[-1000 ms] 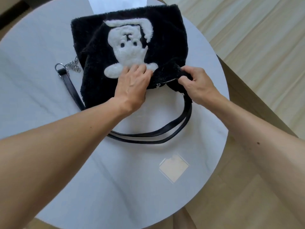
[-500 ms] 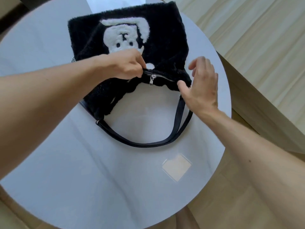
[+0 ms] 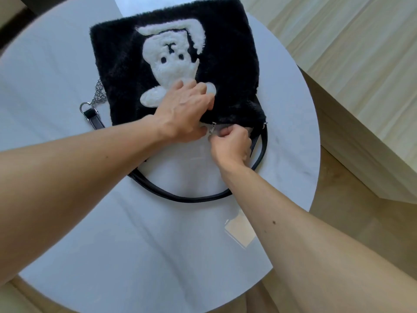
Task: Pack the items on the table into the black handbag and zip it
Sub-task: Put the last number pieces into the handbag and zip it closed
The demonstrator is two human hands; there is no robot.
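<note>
Starting at the left, the chain and ring (image 3: 91,102) of the strap spill onto the white table (image 3: 56,64), just beside the black handbag (image 3: 225,64). The bag lies flat, fuzzy front up. Its long axis runs side to side across the table, twisted a little, so the far right corner sits furthest away. The white bear patch (image 3: 171,62) reads upside down from here. That means the bag's bottom points away from the person and the opening runs along the near edge, which makes sense since it puts the zip right under the hands.

The left hand (image 3: 182,111) is palm down on the front near that edge, fingers laid out over the fur. My guess is it's pinning the soft fabric so the zip has something to pull against. Can't tell if the thumb is tucked under the edge.

Just right of it, the zipper pull (image 3: 212,129) hangs at the edge. The right hand (image 3: 230,145) is curled up with its fingertips pinching the pull. The black strap (image 3: 180,196) loops toward the person, out of the zip's way. Looks like the zipping stage to me.
</note>
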